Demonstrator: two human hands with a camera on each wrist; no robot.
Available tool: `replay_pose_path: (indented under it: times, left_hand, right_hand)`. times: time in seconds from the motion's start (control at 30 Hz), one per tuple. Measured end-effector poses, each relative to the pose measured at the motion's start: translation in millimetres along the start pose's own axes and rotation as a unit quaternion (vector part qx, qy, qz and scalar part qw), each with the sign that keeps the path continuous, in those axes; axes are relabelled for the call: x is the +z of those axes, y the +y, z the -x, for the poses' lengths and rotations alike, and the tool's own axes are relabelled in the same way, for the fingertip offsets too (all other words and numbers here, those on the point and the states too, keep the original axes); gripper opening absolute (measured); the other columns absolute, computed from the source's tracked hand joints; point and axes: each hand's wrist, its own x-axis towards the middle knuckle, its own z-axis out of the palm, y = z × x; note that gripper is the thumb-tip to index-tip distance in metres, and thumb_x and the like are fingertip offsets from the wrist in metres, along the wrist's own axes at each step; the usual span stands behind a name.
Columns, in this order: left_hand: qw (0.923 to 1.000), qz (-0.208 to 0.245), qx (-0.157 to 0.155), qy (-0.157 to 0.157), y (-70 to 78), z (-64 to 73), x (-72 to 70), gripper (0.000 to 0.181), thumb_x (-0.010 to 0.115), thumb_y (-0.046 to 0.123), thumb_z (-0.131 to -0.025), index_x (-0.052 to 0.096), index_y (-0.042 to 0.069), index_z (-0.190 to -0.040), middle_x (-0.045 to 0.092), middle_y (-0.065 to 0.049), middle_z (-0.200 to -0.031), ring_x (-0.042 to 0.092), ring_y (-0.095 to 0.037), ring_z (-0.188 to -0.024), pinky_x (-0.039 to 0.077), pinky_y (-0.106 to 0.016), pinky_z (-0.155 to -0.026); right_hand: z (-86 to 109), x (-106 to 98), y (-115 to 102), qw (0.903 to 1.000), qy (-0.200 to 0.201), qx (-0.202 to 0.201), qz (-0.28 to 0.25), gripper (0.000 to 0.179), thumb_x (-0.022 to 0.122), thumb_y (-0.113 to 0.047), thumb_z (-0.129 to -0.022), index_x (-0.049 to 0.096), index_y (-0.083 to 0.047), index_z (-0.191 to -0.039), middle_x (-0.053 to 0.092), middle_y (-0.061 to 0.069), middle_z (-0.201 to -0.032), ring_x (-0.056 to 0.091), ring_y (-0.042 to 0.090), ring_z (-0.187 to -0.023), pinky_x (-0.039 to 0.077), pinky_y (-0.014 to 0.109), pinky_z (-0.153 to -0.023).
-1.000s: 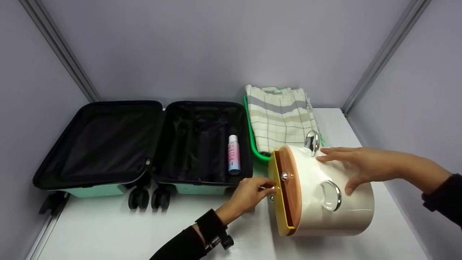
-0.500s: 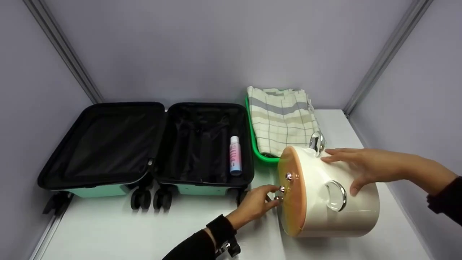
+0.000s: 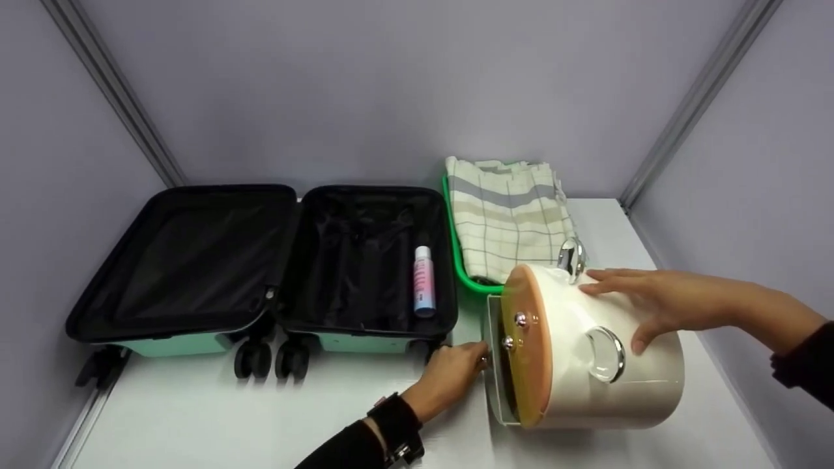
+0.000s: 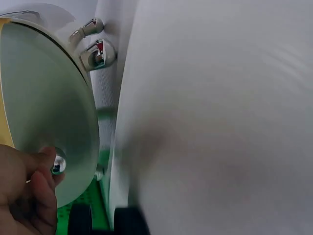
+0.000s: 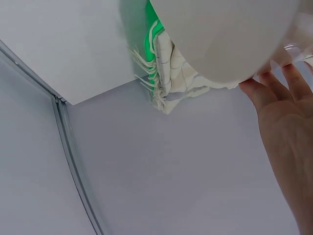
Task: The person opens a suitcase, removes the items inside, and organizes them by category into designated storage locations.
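Note:
A cream, rounded drawer box (image 3: 606, 384) with silver ring handles stands at the right in the head view. Its orange drawer front (image 3: 533, 365) and yellow drawer front (image 3: 515, 378) are flush. Beside them a pale drawer (image 3: 495, 384) sticks out a little. My left hand (image 3: 449, 374) pinches this drawer's silver knob (image 4: 59, 164), best seen in the left wrist view. My right hand (image 3: 671, 303) rests on the box's cream shell, fingers spread; the right wrist view shows its fingertips touching the shell. What the drawer holds is hidden.
An open suitcase (image 3: 365, 335) lies at the left, with a pink and blue spray can (image 3: 424, 283) in its right half. Behind the box, a checked cloth (image 3: 515, 221) lies in a green basket (image 3: 456, 254). Grey walls (image 3: 404, 91) border the table.
The yellow drawer, pulled out a second ago, went in flush. My left hand moved to the lower knob, and the pale drawer has come out slightly. The right hand stays on the box.

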Motion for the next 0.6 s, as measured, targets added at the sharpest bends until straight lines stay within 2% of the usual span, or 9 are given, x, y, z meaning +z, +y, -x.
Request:
replay_pose_path:
  times: [0.2, 0.33, 0.47, 0.6]
  left_hand:
    - [0.9952, -0.097, 0.012, 0.012, -15.4, 16.5, -15.2, 0.009, 0.068, 0.011, -0.088, 0.059, 0.013, -0.089, 0.068, 0.004, -0.086, 0.066, -0.020, -0.062, 0.054, -0.034, -0.050]
    - [0.9897, -0.137, 0.034, 0.027, -20.4, 26.5, -15.8, 0.010, 0.066, 0.006, -0.085, 0.060, 0.011, -0.090, 0.063, 0.003, -0.082, 0.063, -0.018, -0.056, 0.053, -0.033, -0.046]
    - [0.9869, -0.143, 0.053, 0.054, -24.2, 31.3, -16.8, 0.007, 0.067, 0.013, -0.088, 0.063, 0.012, -0.093, 0.064, 0.004, -0.086, 0.062, -0.015, -0.055, 0.052, -0.030, -0.045]
    - [0.9886, -0.097, 0.082, 0.080, -32.6, 26.9, -34.5, 0.013, 0.071, 0.024, -0.090, 0.066, 0.013, -0.094, 0.067, 0.003, -0.092, 0.065, -0.013, -0.062, 0.054, -0.028, -0.050]
  right_hand:
    - [0.6, -2, 1, 1.0000, 0.000, -0.001, 0.007, 0.093, 0.074, -0.064, -0.067, 0.046, -0.024, -0.147, 0.038, 0.013, -0.153, 0.039, 0.042, -0.134, 0.039, 0.061, -0.099]
    - [-0.7, -2, 2, 1.0000, -0.001, -0.002, 0.005, 0.093, 0.074, -0.063, -0.067, 0.046, -0.024, -0.146, 0.038, 0.013, -0.152, 0.039, 0.043, -0.134, 0.039, 0.062, -0.099]
    - [-3.0, 0, 1, 1.0000, 0.001, -0.006, 0.003, 0.092, 0.075, -0.063, -0.067, 0.046, -0.025, -0.146, 0.038, 0.012, -0.152, 0.039, 0.043, -0.133, 0.039, 0.062, -0.099]
    - [-3.3, 1, 1, 0.9998, 0.004, -0.014, 0.016, 0.091, 0.075, -0.063, -0.067, 0.047, -0.026, -0.146, 0.041, 0.010, -0.151, 0.041, 0.040, -0.133, 0.040, 0.059, -0.099]
